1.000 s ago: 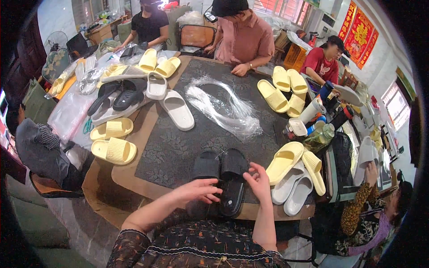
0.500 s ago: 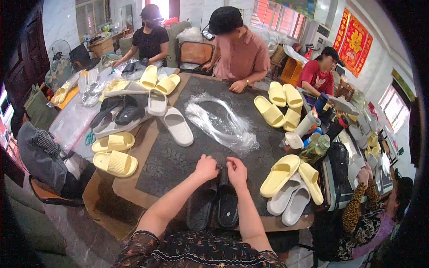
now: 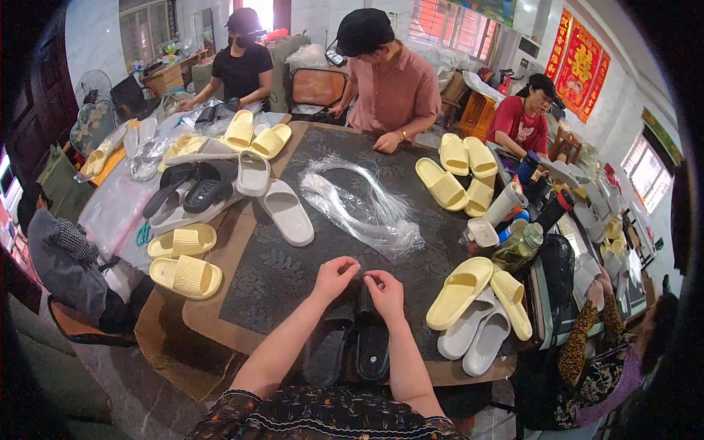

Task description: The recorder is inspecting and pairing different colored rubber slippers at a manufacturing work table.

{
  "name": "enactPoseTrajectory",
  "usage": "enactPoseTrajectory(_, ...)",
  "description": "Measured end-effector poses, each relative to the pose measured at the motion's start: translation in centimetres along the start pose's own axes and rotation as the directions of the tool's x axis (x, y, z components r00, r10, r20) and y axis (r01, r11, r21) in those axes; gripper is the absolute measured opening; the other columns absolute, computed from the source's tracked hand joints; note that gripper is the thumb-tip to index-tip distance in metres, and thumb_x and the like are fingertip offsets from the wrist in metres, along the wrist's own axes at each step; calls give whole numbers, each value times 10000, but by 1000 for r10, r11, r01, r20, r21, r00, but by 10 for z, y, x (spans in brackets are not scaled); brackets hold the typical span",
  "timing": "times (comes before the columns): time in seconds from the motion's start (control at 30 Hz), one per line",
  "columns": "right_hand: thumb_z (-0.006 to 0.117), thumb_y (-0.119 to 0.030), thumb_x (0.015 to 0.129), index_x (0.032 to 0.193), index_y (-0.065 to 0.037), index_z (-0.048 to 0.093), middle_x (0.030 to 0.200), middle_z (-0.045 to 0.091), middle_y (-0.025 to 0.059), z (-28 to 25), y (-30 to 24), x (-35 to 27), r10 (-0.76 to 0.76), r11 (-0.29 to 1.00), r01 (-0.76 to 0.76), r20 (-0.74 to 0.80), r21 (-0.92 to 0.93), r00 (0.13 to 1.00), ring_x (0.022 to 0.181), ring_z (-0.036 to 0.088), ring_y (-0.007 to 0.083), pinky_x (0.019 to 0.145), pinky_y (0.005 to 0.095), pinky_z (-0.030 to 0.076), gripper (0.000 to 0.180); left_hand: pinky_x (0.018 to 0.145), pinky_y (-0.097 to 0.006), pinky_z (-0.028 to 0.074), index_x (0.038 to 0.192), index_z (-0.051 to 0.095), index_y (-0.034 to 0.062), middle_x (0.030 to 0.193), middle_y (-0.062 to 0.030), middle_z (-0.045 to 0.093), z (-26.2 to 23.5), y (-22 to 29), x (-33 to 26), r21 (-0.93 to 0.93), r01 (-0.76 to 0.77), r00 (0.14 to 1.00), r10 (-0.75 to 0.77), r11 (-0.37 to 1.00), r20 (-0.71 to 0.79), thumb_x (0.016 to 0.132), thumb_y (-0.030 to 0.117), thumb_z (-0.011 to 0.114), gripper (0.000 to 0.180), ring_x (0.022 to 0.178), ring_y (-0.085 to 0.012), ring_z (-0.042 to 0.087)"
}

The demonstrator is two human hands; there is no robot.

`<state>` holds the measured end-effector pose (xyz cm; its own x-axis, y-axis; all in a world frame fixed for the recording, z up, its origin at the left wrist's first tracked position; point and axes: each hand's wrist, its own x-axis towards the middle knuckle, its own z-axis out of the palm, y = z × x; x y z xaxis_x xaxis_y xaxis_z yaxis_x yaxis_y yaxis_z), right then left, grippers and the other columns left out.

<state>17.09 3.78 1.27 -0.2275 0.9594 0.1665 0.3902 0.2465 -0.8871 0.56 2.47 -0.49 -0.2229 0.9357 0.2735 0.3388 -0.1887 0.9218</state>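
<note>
A pair of black slide slippers (image 3: 372, 350) lies at the near edge of the table, toes pointing away from me and side by side between my forearms. Just over their toe ends, my left hand (image 3: 338, 278) has its thumb and forefinger pinched together. My right hand (image 3: 385, 295) pinches too, its fingertips almost meeting those of the left. Whatever sits between the fingertips is too small to make out. Beyond my hands lies a loose bundle of clear plastic strips (image 3: 359, 205) on the dark patterned mat (image 3: 271, 275).
Yellow slides (image 3: 187, 276) and a light grey slide (image 3: 287, 213) lie to the left. More yellow slides (image 3: 460, 293) and grey ones (image 3: 488, 341) lie to the right, near bottles and a jar (image 3: 519, 248). Several people work around the table, one (image 3: 392, 92) standing opposite.
My fingertips have drawn closer together above the slippers' toes. My right hand has come slightly toward me and to the left. The slippers stay in about the same place.
</note>
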Motion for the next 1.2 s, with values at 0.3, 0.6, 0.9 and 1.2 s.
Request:
enactPoseTrajectory(0.3,678,-195,799,920,-83,689,796,657,35,2,-2,-1,-161,983,155,-61,-95,985,575,505,114,554,259,423,166,653,-217,457,917,678,17,777,5,639,-1,6,-3,-274,50,999,-52,960,0,829,120,681,135,714,-56,556)
enactPoseTrajectory(0.6,649,-108,847,926,-35,669,773,621,-41,2,9,0,1,963,18,-68,269,998,669,490,29,601,202,402,110,704,-224,460,911,651,6,832,4,635,-3,11,-3,-269,-14,998,32,963,62,833,112,674,133,768,-66,567)
enactPoseTrajectory(0.9,660,-101,841,893,-17,666,736,576,-68,0,15,1,-44,954,56,-48,294,998,653,463,15,592,185,383,99,673,-231,475,903,667,12,793,8,639,-2,10,-4,-219,23,987,13,975,161,830,134,683,143,725,-57,566)
enactPoseTrajectory(1.2,667,-108,835,889,-10,653,713,565,-46,1,16,1,-54,952,65,-45,298,998,632,458,21,560,199,382,113,691,-232,486,898,667,6,810,1,656,-4,9,-3,-184,26,974,17,983,225,833,137,675,147,746,-58,587)
